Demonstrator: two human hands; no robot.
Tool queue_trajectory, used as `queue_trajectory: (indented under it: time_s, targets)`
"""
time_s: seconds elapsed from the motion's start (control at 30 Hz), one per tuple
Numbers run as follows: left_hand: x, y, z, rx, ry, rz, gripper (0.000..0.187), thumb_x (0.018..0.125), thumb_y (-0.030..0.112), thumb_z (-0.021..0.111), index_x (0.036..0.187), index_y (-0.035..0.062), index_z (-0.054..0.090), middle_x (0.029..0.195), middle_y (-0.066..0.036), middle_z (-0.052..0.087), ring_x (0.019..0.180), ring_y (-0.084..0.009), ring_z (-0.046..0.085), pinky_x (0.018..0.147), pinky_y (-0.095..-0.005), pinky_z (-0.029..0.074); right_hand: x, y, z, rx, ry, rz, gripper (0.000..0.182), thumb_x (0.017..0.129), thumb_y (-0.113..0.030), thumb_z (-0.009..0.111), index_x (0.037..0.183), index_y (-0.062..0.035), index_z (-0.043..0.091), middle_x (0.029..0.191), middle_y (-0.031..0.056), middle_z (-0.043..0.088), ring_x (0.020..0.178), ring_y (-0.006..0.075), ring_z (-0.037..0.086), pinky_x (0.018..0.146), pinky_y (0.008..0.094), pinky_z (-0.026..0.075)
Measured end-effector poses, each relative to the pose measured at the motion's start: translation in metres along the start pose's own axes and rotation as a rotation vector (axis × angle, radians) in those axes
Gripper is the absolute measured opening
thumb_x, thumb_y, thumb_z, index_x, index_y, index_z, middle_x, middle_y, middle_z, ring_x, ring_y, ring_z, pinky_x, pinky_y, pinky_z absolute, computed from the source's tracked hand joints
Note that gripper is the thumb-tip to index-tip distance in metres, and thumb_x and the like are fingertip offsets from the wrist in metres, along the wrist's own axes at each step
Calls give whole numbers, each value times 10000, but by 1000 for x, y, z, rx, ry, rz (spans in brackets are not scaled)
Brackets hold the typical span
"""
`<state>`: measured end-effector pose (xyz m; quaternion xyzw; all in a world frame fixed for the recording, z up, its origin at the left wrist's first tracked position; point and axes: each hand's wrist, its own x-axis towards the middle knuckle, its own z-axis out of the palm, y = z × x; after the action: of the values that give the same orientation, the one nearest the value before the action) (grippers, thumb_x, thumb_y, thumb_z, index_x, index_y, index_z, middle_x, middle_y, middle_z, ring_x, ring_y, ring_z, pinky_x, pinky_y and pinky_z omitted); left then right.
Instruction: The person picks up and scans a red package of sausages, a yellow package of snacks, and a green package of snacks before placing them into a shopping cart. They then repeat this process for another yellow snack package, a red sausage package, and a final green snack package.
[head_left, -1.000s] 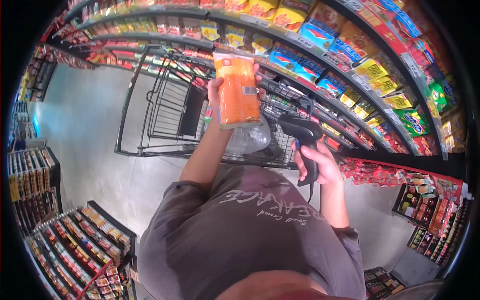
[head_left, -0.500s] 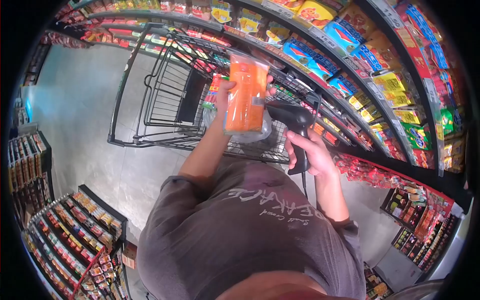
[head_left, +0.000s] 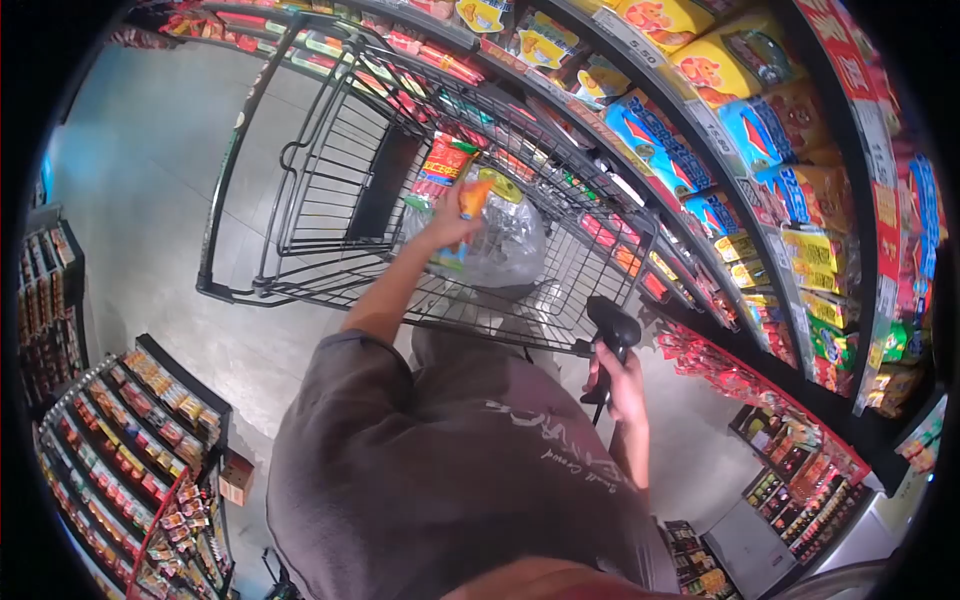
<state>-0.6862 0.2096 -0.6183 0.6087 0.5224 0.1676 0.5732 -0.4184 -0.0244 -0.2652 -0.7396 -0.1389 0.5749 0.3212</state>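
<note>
My left hand point(head_left: 452, 218) reaches down into the black wire shopping cart point(head_left: 335, 290), closed on an orange package point(head_left: 475, 198). Just above that hand lies a red and green snack bag point(head_left: 440, 170). A clear plastic bag point(head_left: 510, 245) sits to its right inside the cart, with a yellow round label near its top. My right hand point(head_left: 625, 385) is wrapped round the handle of a black handheld scanner point(head_left: 612, 328), held outside the cart near its lower right corner. A cord hangs from the scanner.
Shelves of packaged snacks point(head_left: 750, 135) curve along the top and right, close to the cart's far side. Red packets point(head_left: 720, 370) hang at the right. A low display rack point(head_left: 125, 450) stands at the lower left, with a cardboard box point(head_left: 236, 476) beside it.
The orange package has gone from in front of the scanner down into the cart with my left hand. My right hand has lowered the scanner away from it, and the view has shifted.
</note>
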Motion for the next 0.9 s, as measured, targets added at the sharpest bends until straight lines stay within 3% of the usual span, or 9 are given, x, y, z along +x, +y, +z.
queue_trajectory:
  time_s: [0.13, 0.17, 0.3, 0.43, 0.57, 0.67, 0.7, 0.8, 0.9]
  targets:
    - [-4, 88, -63, 331, 38, -155, 1155, 715, 372, 806, 1583, 137, 81, 1505, -272, 298, 1361, -370, 393, 1099, -524, 356, -17, -1, -1, 44, 73, 62, 228, 975, -254, 639, 1042, -52, 560, 718, 28, 583, 498, 123, 564, 472, 304, 539]
    - [2, 86, -66, 695, 119, -112, 1172, 711, 404, 811, 1585, 142, 76, 1501, -259, 308, 1402, -382, 324, 1125, -564, 302, -23, 1, -2, 47, 80, 82, 228, 976, -254, 637, 1054, -54, 560, 721, 29, 583, 502, 124, 566, 477, 303, 538]
    - [22, 24, -59, 715, 359, -140, 1079, 739, 472, 771, 1568, 137, 168, 1494, -233, 331, 1407, -382, 319, 1106, -592, 310, -35, 11, -8, 128, 164, 110, 243, 956, -218, 654, 1061, -19, 564, 727, 39, 578, 527, 139, 568, 470, 294, 506]
    - [-12, 7, -58, 591, 139, -434, 778, 808, 494, 677, 1432, 100, 431, 1526, -179, 344, 1448, -364, 278, 1111, -568, 325, -35, 37, -18, 118, 176, 117, 216, 950, -213, 653, 1041, -36, 569, 721, 40, 567, 534, 138, 577, 467, 302, 501]
    - [-64, 4, -72, 761, -208, -359, 672, 820, 488, 652, 1339, 77, 541, 1323, -216, 595, 1237, -395, 562, 1011, -521, 473, -22, 87, -32, 6, 154, 2, 306, 937, -261, 670, 1105, -24, 577, 770, 61, 609, 611, 159, 639, 469, 290, 501]
    - [-107, 46, -93, 699, -3, -48, 605, 831, 400, 670, 1341, 101, 539, 1237, -220, 636, 1157, -397, 608, 956, -523, 499, 20, 141, -54, -454, 433, -199, 558, 869, -406, 712, 1197, 28, 592, 986, 234, 700, 951, 368, 692, 778, 410, 549]
    - [-136, 79, -103, 768, 108, 24, 585, 831, 370, 666, 1340, 119, 526, 1169, -193, 653, 1103, -389, 625, 917, -526, 510, 28, 143, -53, -564, 547, -359, 367, 880, -311, 724, 1028, 10, 628, 836, 142, 660, 665, 192, 676, 526, 351, 519]
    - [-217, 152, -130, 826, 319, -4, 455, 863, 316, 644, 1267, 121, 567, 1057, -160, 675, 1006, -369, 650, 842, -514, 530, 70, 163, -60, -613, 715, -685, 393, 855, -334, 740, 990, 21, 636, 800, 167, 666, 700, 236, 684, 610, 397, 528]
    - [-265, 138, -148, 855, 556, -1, 322, 884, 278, 611, 1163, 120, 642, 972, -125, 696, 950, -336, 656, 818, -481, 516, 81, 172, -49, -292, 476, -499, 419, 827, -350, 749, 1003, 16, 647, 811, 177, 687, 792, 313, 690, 740, 431, 530]
